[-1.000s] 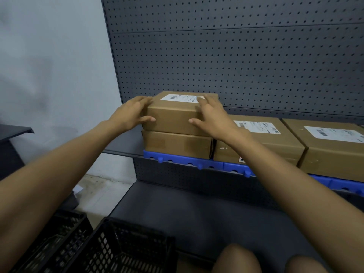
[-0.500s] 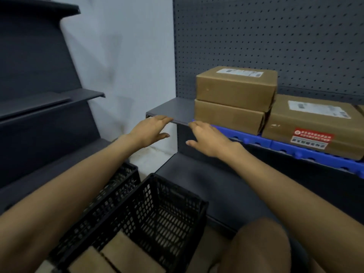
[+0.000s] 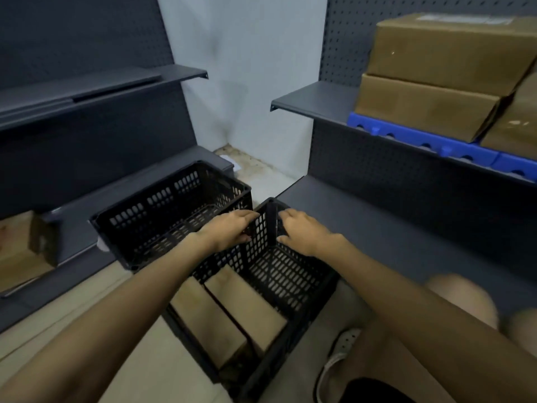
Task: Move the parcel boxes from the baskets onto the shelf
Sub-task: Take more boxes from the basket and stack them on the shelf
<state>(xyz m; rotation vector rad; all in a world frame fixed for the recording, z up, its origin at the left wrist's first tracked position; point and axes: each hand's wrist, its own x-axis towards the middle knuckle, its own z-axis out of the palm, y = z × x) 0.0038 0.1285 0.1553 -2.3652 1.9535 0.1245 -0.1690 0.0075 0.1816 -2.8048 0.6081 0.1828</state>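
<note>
1. I see dark pegboard shelving against a pale wall; the shelf (image 3: pixel 313 97) at right already carries two stacked boxes (image 3: pixel 436 80) on a blue pallet (image 3: pixel 421 141), kept near its front edge.
2. The near basket (image 3: pixel 290 274) on the floor holds two parcel boxes (image 3: pixel 232 309) standing on edge, side by side.
3. The far basket (image 3: pixel 162 210) looks emptied.
4. My left hand (image 3: pixel 229 228) and right hand (image 3: pixel 305 231) hover, fingers relaxed and gripping nothing, either side of the basket's far corner, likely reaching in.
</note>
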